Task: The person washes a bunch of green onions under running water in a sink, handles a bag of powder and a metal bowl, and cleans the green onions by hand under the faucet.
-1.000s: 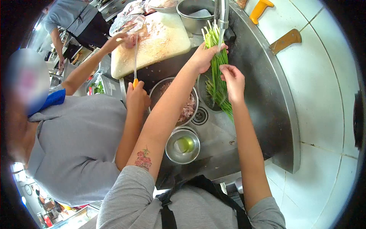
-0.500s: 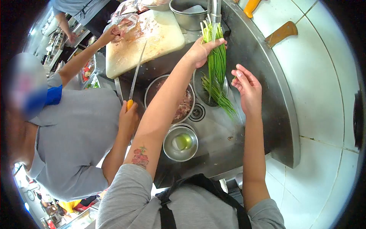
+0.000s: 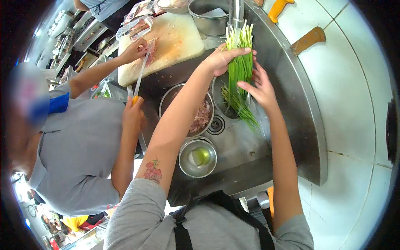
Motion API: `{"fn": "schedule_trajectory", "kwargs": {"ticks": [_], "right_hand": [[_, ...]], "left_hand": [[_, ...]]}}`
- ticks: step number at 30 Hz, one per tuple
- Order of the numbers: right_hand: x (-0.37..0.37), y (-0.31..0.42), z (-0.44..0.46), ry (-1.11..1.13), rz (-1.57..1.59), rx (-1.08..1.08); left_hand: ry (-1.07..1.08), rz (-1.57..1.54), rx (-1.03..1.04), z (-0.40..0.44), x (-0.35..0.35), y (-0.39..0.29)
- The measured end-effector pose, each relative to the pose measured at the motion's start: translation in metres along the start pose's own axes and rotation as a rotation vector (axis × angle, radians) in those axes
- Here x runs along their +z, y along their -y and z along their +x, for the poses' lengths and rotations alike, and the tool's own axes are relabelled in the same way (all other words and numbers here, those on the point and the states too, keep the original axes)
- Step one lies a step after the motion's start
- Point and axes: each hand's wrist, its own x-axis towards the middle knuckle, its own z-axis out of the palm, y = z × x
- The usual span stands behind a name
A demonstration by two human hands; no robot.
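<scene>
A bunch of chives [image 3: 240, 68] hangs under the faucet [image 3: 236, 12], pale ends up and green tips down. My left hand [image 3: 223, 58] grips it near the top, thumb across the front. Beside the lower stalks is my right hand [image 3: 261, 85], fingers apart and thumb in front of the leaves; whether it touches them I cannot tell. Below, the tips hang over a metal bowl [image 3: 216, 98], partly hidden by the bunch. My left forearm passes above a bowl of cut meat [image 3: 201, 118].
Smaller nested bowls [image 3: 187, 170] with greenish liquid sit in the sink [image 3: 250, 139]. At left a co-worker [image 3: 83, 146] cuts meat with a knife [image 3: 142, 75] on a white board [image 3: 183, 35]. A cleaver [image 3: 308, 39] and a yellow handle [image 3: 278, 9] lie along the right rim.
My right hand has moved up and left to the chives. My left hand still grips the bunch, which hangs straighter. The co-worker's knife has moved onto the meat on the board.
</scene>
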Motion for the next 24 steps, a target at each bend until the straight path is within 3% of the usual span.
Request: {"fn": "schedule_trajectory", "kwargs": {"ticks": [2, 5, 6, 12, 15, 18, 21, 24], "right_hand": [[0.015, 0.010, 0.017, 0.145, 0.129, 0.022], [0.018, 0.011, 0.022, 0.420, 0.306, 0.346], [0.020, 0.017, 0.021, 0.415, 0.345, 0.383], [0.029, 0.010, 0.022, 0.565, 0.241, 0.381], [0.033, 0.016, 0.018, 0.393, 0.235, 0.257], [0.033, 0.022, 0.024, 0.075, 0.660, 0.388], [0.029, 0.008, 0.032, 0.056, 0.496, 0.368], [0.025, 0.010, 0.033, 0.108, 0.599, 0.333]], "left_hand": [[0.068, -0.004, 0.012, -0.001, 0.003, 0.001], [0.076, 0.052, 0.061, -0.002, 0.001, -0.005], [0.056, 0.066, 0.068, -0.004, -0.001, -0.007], [-0.083, 0.107, 0.032, -0.017, -0.007, -0.006], [-0.094, 0.109, 0.090, -0.021, -0.010, -0.006], [-0.104, 0.128, 0.116, -0.022, -0.011, -0.008], [-0.095, 0.170, 0.109, -0.022, -0.011, -0.008], [-0.128, 0.194, 0.089, -0.019, -0.018, -0.007]]}}
